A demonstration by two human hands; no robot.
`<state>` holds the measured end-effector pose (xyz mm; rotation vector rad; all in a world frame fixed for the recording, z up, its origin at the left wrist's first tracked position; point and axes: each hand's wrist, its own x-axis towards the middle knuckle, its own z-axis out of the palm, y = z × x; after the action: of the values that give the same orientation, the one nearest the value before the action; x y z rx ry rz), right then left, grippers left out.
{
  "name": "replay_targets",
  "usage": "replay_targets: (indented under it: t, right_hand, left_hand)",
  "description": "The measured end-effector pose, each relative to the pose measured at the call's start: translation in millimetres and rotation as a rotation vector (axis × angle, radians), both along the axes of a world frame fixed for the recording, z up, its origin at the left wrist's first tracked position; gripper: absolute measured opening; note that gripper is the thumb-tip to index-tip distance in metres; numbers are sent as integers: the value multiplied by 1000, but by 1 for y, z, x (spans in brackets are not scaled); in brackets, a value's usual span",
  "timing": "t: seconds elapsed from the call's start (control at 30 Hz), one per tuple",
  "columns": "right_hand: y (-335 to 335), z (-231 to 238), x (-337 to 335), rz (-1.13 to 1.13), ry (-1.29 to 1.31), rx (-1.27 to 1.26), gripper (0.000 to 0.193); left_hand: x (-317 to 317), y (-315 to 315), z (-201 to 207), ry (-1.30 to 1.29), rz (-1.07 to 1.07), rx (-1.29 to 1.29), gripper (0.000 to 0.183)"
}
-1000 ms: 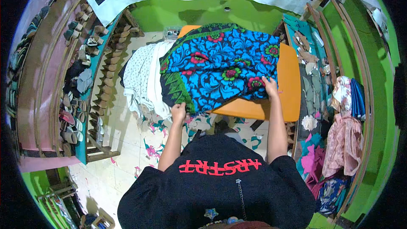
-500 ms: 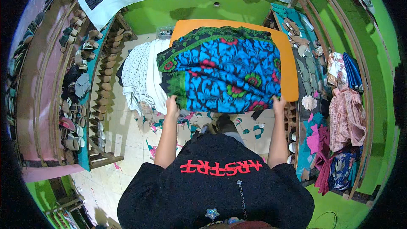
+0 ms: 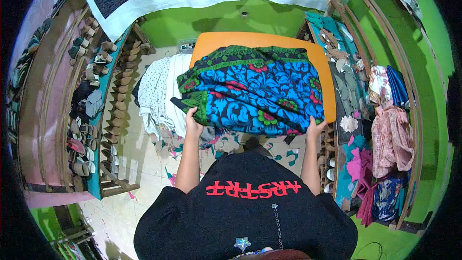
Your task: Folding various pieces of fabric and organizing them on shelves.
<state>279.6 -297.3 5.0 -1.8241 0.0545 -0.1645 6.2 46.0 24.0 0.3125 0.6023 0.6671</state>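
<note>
A blue-and-black floral cloth (image 3: 260,86) with red flowers and a green patterned border lies over an orange tabletop (image 3: 250,38), its surface rippled with folds. My left hand (image 3: 193,122) is closed on its near left edge, where a dark green corner sticks out past the fingers. At the near right corner, my right hand (image 3: 315,128) grips the same cloth between thumb and fingers. Under the cloth, the table's near edge is hidden. White cloth (image 3: 178,74), partly dotted, hangs beside the table on the left.
Wooden racks with shoes (image 3: 94,72) stand on the left. On the right, a bench holds leather scraps (image 3: 344,86), a pale rosette (image 3: 349,123) and pink pieces (image 3: 358,166); folded fabrics (image 3: 392,135) lie beside it. Coloured offcuts (image 3: 291,158) litter the tiled floor.
The camera view has shifted slightly. The cloth's far edge sits closer to me, baring more orange tabletop behind it. Both hands keep hold, and the left corner of the cloth now flares outward.
</note>
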Motion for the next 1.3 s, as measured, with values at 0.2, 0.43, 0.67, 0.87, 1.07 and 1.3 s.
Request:
replay_targets:
  t: [0.2, 0.43, 0.67, 0.87, 1.07, 1.3]
  right_hand:
    - [35, 43, -20, -161, 381, -675, 77]
    - [44, 36, 0, -69, 56, -729, 83]
    - [-13, 45, 71, 465, 672, -51, 54]
    - [55, 88, 186, 563, 801, 565, 61]
    - [160, 53, 191, 331, 107, -500, 78]
    - [216, 104, 102, 688, -527, -843, 63]
  left_hand:
    - [-7, 2, -10, 484, 48, -174, 31]
    - [-16, -6, -2, 728, -205, -46, 41]
    - [18, 32, 38, 199, -227, -2, 30]
    - [128, 91, 54, -78, 308, -284, 54]
    - [190, 98, 25, -7, 304, 50, 65]
    - [208, 10, 58, 1245, 55, 1425, 59]
